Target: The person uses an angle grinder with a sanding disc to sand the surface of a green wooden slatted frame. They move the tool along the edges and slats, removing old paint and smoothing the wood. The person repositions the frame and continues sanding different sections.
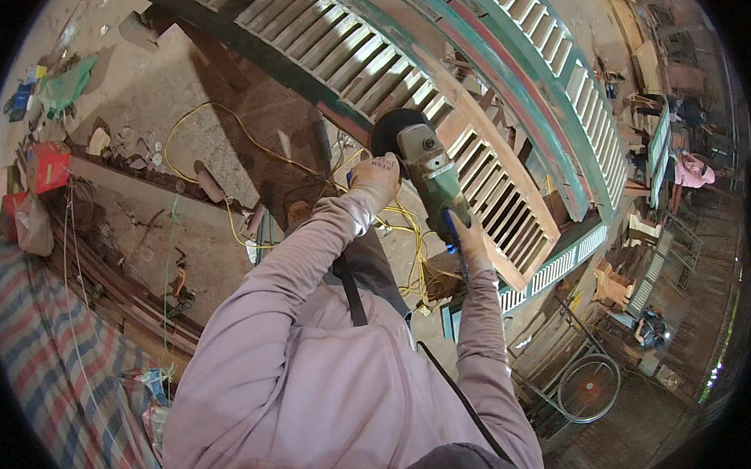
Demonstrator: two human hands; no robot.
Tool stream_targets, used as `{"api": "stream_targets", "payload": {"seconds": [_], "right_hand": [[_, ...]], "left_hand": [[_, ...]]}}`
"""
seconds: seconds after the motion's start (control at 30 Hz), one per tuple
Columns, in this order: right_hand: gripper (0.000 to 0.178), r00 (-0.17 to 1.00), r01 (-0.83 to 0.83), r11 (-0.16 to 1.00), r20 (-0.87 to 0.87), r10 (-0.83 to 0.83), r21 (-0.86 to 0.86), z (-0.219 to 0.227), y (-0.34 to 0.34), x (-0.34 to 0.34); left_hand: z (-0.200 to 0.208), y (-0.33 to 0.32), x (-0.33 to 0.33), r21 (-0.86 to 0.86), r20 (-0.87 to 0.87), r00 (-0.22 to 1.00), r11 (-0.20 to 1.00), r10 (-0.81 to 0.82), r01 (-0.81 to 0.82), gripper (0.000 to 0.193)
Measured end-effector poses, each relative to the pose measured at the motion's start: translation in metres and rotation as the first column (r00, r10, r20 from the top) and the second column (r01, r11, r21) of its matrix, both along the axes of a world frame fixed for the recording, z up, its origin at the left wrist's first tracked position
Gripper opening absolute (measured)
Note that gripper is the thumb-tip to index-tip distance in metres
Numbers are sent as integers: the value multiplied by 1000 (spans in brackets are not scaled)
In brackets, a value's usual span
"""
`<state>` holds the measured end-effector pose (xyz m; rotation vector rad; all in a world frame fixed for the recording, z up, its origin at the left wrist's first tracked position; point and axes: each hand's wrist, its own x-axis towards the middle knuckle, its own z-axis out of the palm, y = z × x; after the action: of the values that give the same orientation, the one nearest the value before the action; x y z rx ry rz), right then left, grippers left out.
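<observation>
Both my hands are on an angle grinder [434, 177] with a green body and a dark round disc [394, 131]. My left hand [377, 180], in a light work glove, is closed near the grinder's head, around what looks like its side handle, mostly hidden. Toward the rear of the body, my right hand [474, 243] wraps around the grip, next to a blue part. The disc is over the edge of a louvred wooden shutter [359, 55]; whether it touches cannot be made out. Part of that shutter is bare wood [508, 203], the rest dark green.
Green louvred shutters [570, 75] stand beyond the bare one. A yellow cord [413, 233] loops over the floor below the grinder. Striped sheeting [53, 332] and a red box [51, 165] are at left. At far right a person in pink [693, 170] is near a wheel [589, 389].
</observation>
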<state>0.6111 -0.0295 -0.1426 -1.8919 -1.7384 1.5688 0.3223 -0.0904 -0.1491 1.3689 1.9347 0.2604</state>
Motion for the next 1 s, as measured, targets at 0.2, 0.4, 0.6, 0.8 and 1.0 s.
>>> {"api": "stream_targets", "payload": {"seconds": [0.2, 0.4, 0.6, 0.8, 1.0], "right_hand": [[57, 995, -84, 994, -57, 80, -74, 22, 87, -20], [61, 997, -76, 997, -30, 76, 10, 29, 153, -20], [60, 991, -83, 996, -113, 78, -40, 25, 179, 0], [59, 996, -42, 999, -80, 40, -17, 33, 143, -36], [79, 954, -270, 961, 119, 276, -64, 12, 103, -52]], "left_hand": [[-8, 62, 2, 39, 29, 990, 990, 138, -139, 30], [-21, 143, 15, 92, 31, 984, 980, 177, -179, 25], [10, 178, 24, 57, -8, 997, 995, 82, -82, 23], [-34, 131, 14, 169, -50, 957, 947, 286, -274, 20], [-20, 45, -17, -2, -159, 949, 962, 270, -274, 39]]}}
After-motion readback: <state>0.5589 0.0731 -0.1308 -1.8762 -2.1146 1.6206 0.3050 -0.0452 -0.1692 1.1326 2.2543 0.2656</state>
